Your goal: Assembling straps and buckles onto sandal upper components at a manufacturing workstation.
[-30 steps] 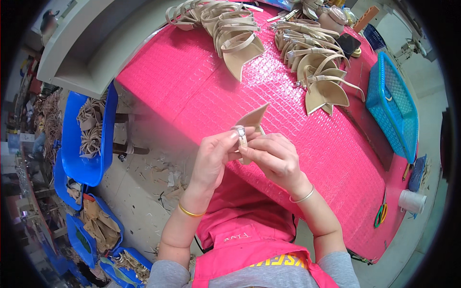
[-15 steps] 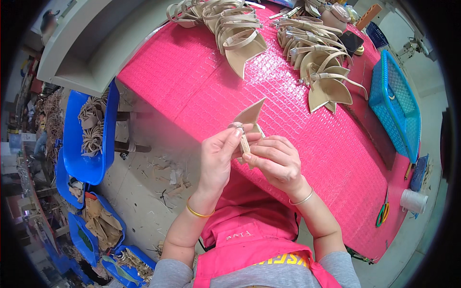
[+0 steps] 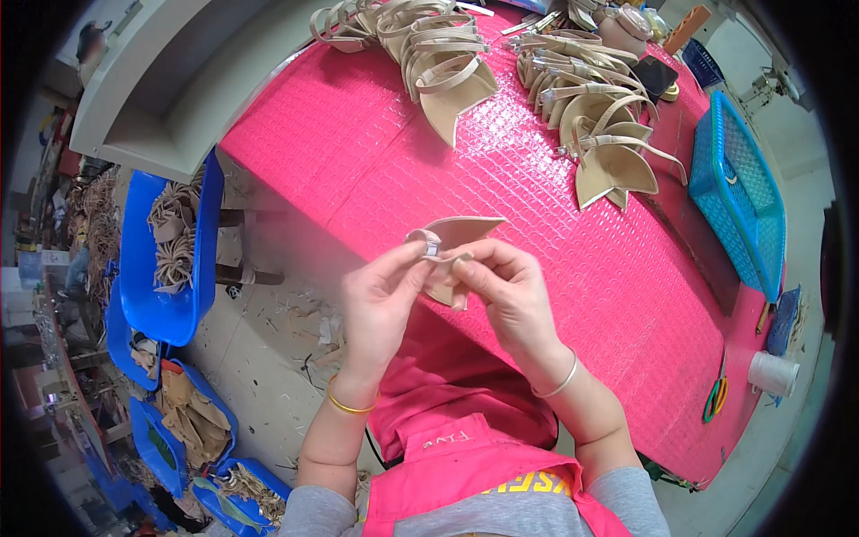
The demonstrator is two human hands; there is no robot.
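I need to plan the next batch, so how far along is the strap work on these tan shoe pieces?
Done, apparently: two rows of strapped tan pieces lie across the pink table. In hand: the left hand and right hand both pinch one tan piece at its small buckle. Left: loose straps in the blue bin, as far as I can judge.

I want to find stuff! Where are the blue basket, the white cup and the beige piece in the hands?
blue basket (image 3: 747, 192), head view, on its mesh wall.
white cup (image 3: 773, 373), head view, on its side.
beige piece (image 3: 465, 231), head view, on its flat pointed part.
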